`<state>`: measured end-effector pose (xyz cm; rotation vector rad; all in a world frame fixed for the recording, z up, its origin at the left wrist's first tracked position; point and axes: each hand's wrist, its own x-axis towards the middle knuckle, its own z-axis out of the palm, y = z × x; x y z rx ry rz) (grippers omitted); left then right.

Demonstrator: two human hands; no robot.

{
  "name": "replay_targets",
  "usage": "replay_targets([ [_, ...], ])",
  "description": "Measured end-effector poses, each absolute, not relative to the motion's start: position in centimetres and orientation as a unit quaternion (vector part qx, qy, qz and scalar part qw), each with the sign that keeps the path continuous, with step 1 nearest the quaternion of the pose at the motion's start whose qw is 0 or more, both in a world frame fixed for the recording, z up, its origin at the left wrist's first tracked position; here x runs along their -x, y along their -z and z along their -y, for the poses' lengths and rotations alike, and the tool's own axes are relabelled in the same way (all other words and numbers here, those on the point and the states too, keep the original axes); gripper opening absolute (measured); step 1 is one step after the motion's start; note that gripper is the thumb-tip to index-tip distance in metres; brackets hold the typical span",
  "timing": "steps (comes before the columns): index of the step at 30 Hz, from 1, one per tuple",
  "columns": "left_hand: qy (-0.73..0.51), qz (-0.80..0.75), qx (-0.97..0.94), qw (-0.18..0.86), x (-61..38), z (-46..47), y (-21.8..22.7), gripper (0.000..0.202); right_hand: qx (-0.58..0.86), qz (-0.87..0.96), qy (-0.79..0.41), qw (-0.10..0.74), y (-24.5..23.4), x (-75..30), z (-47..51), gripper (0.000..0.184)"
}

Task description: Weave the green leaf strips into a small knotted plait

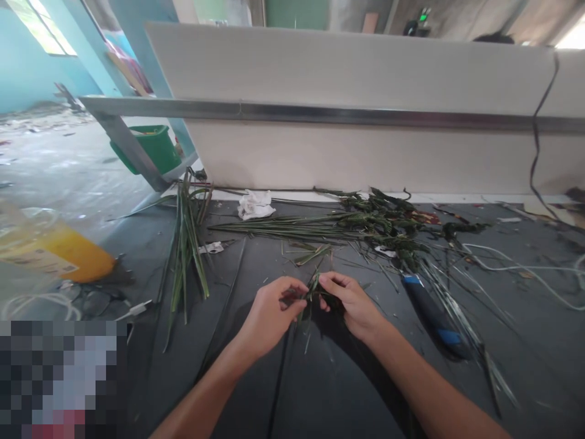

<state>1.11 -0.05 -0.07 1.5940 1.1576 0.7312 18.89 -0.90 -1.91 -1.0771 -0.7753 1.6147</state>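
Observation:
Over the middle of the dark tabletop (338, 390), my left hand (278, 308) and my right hand (350, 299) meet at a small bunch of green leaf strips (314, 284). Both hands pinch it between thumb and fingers; parts of it are hidden behind the fingertips. Just beyond lie a few short leaf scraps (313, 253). Further back, a row of long thin green stalks (283, 225) runs sideways toward a heap of dark, braided-looking leaf pieces (388, 213). A bundle of long green leaf strips (185, 244) rests to the left.
A blue-and-black handle (432, 314) lies at right beside pale strips. A white cable (516, 268) curls at far right. Crumpled white paper (256, 205) sits by the white panel (338, 152). At left are an orange-filled bottle (77, 250), glasses (98, 299) and a green bin (158, 149).

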Motion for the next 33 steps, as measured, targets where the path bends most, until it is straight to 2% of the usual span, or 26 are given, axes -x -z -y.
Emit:
replay_targets([
  [5, -0.324, -0.471, -0.714, 0.405, -1.3, 0.1, -0.3, 0.009, 0.421, 0.322, -0.684, 0.501, 2.0, -18.9, 1.0, 0.034],
  [9, -0.342, -0.468, -0.733, 0.355, -1.7, 0.6, -0.2, 0.014, 0.429, 0.316, -0.678, 0.507, 2.1, -18.7, 1.0, 0.035],
  [14, -0.348, -0.49, -0.706, 0.375, -1.9, 0.8, 0.5, 0.01, 0.437, 0.331, -0.666, 0.506, 2.2, -18.5, 1.1, 0.035],
  [19, -0.344, -0.488, -0.732, 0.328, -1.6, 0.6, 0.6, 0.008, 0.433, 0.348, -0.664, 0.5, 2.2, -18.5, 1.2, 0.034],
  [27, -0.346, -0.454, -0.754, 0.326, -1.5, 0.8, 0.4, 0.012, 0.449, 0.351, -0.653, 0.499, 2.3, -18.4, 1.1, 0.036],
  [33, -0.342, -0.482, -0.731, 0.34, -1.7, 0.9, 0.6, 0.007, 0.462, 0.385, -0.624, 0.499, 2.5, -18.2, 1.3, 0.034],
])
